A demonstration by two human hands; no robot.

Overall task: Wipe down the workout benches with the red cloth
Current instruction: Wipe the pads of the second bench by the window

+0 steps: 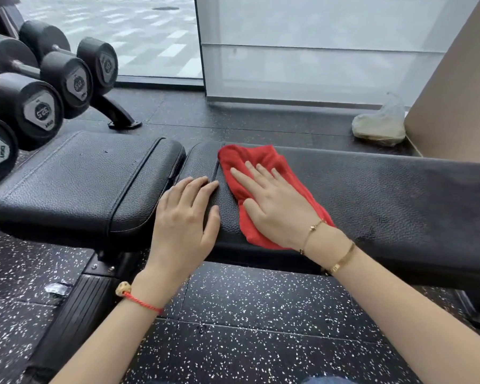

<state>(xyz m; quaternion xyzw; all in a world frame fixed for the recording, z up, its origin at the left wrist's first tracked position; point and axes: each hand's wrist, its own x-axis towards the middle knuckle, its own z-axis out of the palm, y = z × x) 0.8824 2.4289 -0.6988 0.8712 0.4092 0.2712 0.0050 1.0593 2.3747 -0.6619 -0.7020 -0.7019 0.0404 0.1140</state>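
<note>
Your right hand (pixel 272 206) presses the red cloth (pixel 250 162) flat-fingered on the worktop (pixel 385 195), left hand (pixel 186 217) spread, holding nothing; mid-wipe, likely sweep right next

A gym: racked dumbbells (pixel 53 76), padded bench (pixel 83 178), speckled rubber floor (pixel 261 314).

Both hands flat, palms down: left hand (pixel 187 217), right hand (pixel 272 209), fingers (pixel 241 177) straight.

Looking at black speckled rubber floor (pixel 261 314) running underfoot. Stacking up at left on a rack (pixel 117 109), black dumbbells (pixel 75 79). Glowing with daylight behind, tall windows (pixel 316 37). Leaning in at right, a tan wall (pixel 455 92), bagged bundle (pixel 380 126) sitting beside it.
</note>
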